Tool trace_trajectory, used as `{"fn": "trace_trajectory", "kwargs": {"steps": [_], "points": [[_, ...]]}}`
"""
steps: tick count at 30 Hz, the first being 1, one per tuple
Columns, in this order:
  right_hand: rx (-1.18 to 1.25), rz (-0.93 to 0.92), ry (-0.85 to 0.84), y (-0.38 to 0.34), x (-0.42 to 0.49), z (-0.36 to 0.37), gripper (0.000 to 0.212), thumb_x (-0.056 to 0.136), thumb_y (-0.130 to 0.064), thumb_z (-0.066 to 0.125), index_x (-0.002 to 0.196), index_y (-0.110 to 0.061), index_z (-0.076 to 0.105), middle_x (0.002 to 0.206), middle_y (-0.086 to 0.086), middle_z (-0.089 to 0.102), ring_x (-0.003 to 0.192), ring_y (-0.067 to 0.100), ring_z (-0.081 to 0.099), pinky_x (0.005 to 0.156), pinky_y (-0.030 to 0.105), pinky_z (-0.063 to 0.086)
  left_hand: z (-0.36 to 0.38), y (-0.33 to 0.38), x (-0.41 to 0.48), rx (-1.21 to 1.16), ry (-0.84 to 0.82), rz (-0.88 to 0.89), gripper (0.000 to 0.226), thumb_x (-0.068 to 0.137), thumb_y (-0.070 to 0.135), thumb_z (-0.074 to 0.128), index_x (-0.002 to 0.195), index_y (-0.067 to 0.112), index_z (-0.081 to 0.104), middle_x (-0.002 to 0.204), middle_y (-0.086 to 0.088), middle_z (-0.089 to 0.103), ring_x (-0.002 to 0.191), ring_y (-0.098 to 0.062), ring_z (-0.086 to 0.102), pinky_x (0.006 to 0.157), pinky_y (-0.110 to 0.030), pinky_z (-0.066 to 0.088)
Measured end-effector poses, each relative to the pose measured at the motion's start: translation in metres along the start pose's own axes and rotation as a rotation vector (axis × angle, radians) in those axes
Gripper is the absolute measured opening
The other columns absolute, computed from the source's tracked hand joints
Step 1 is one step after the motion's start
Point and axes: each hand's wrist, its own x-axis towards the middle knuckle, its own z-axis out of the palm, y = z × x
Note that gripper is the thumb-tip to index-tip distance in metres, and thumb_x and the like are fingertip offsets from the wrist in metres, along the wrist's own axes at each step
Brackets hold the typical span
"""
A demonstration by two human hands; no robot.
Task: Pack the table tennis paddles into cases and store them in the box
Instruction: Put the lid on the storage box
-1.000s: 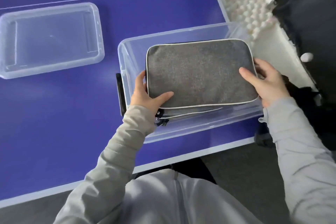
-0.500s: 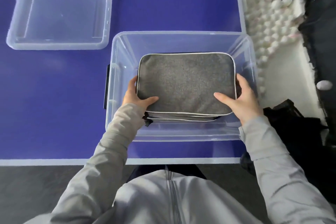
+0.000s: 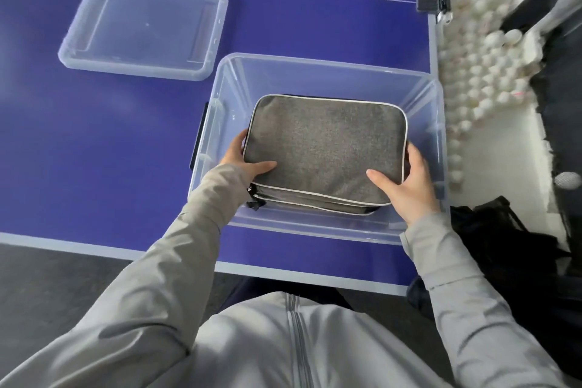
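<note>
We hold a grey rectangular fabric case with white piping point(image 3: 324, 148) low inside the clear plastic storage box point(image 3: 315, 75) on the blue table tennis table point(image 3: 94, 151). Its long axis runs left to right between our hands. The left hand point(image 3: 244, 161) grips its near-left corner and the right hand point(image 3: 406, 183) its near-right, thumbs on top, fingers curled round the ends. We cannot tell whether it has touched bottom. The clear plastic lid point(image 3: 145, 28) lies far left.
</note>
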Motion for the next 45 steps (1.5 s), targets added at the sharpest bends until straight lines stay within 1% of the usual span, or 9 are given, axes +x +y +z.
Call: {"fn": "trace_trajectory", "kwargs": {"steps": [4,8,10,15,19,27,33,39,45], "points": [[-0.014,-0.033,0.020,-0.005,-0.005,-0.002,0.081,0.077,-0.021,0.077,0.144,-0.018,0.032,0.142,0.004,0.037,0.130,0.017,0.040,0.111,0.032,0.031,0.002,0.007,-0.007,0.283,0.043,0.028,0.082,0.078,0.027,0.074,0.144,0.031,0.026,0.134,0.000,0.050,0.115,-0.023,0.053,0.093,-0.031,0.044],[-0.125,-0.135,0.102,-0.013,-0.015,-0.003,0.074,0.080,-0.024,0.074,0.143,-0.015,0.036,0.141,0.006,0.040,0.131,0.017,0.037,0.100,0.009,0.020,0.000,0.016,-0.024,0.627,0.076,0.191,0.074,0.084,0.032,0.065,0.145,0.021,0.026,0.142,-0.007,0.040,0.131,-0.027,0.036,0.105,-0.036,0.032],[-0.197,-0.214,0.138,-0.021,-0.019,-0.001,0.069,0.081,-0.023,0.072,0.141,-0.009,0.039,0.137,0.011,0.044,0.130,0.020,0.039,0.098,0.006,0.018,-0.004,0.019,-0.034,0.774,0.091,0.277,0.071,0.086,0.037,0.061,0.145,0.018,0.026,0.147,-0.005,0.034,0.140,-0.027,0.021,0.112,-0.038,0.024],[-0.301,-0.294,0.137,-0.051,-0.020,0.016,0.065,0.084,-0.023,0.069,0.140,-0.007,0.039,0.137,0.015,0.044,0.131,0.027,0.037,0.111,0.031,0.026,-0.025,0.024,-0.047,1.016,0.122,0.491,0.074,0.091,0.055,0.043,0.150,0.020,0.013,0.158,0.003,0.014,0.147,-0.016,0.000,0.117,-0.031,0.006],[-0.347,-0.330,0.111,-0.086,-0.008,0.047,0.063,0.085,-0.026,0.067,0.139,-0.006,0.041,0.138,0.015,0.046,0.130,0.028,0.039,0.109,0.028,0.024,-0.075,0.022,-0.039,1.085,0.220,0.614,0.075,0.090,0.060,0.036,0.150,0.022,0.012,0.158,0.004,0.013,0.147,-0.015,0.002,0.118,-0.032,0.000],[-0.385,-0.476,0.009,-0.208,0.035,0.193,0.057,0.089,-0.022,0.064,0.135,0.003,0.043,0.135,0.020,0.046,0.129,0.034,0.040,0.107,0.030,0.026,-0.279,-0.006,0.072,0.990,0.420,0.367,0.077,0.085,0.053,0.056,0.146,0.012,0.031,0.153,-0.007,0.030,0.144,-0.023,0.020,0.114,-0.041,0.019],[-0.451,-0.327,-0.065,-0.268,0.108,0.319,0.063,0.092,-0.037,0.055,0.142,-0.003,0.035,0.145,0.012,0.037,0.138,0.026,0.029,0.111,0.032,0.023,-0.410,-0.016,0.184,0.906,0.438,0.097,0.083,0.086,0.058,0.050,0.147,0.010,0.022,0.155,-0.008,0.024,0.143,-0.026,0.017,0.111,-0.045,0.023],[-0.590,0.016,-0.073,-0.247,0.177,0.386,0.064,0.092,-0.044,0.050,0.140,-0.005,0.036,0.146,0.014,0.035,0.137,0.030,0.026,0.108,0.044,0.028,-0.451,-0.002,0.276,0.923,0.407,0.061,0.079,0.087,0.057,0.049,0.143,0.005,0.029,0.142,-0.017,0.037,0.130,-0.035,0.031,0.103,-0.047,0.031],[-0.690,0.138,0.024,-0.218,0.212,0.410,0.058,0.091,-0.049,0.048,0.126,-0.003,0.050,0.137,0.014,0.043,0.129,0.033,0.034,0.103,0.045,0.032,-0.444,0.008,0.342,0.892,0.419,0.088,0.072,0.084,0.062,0.049,0.126,0.003,0.045,0.132,-0.016,0.040,0.123,-0.034,0.035,0.099,-0.045,0.032]]}}
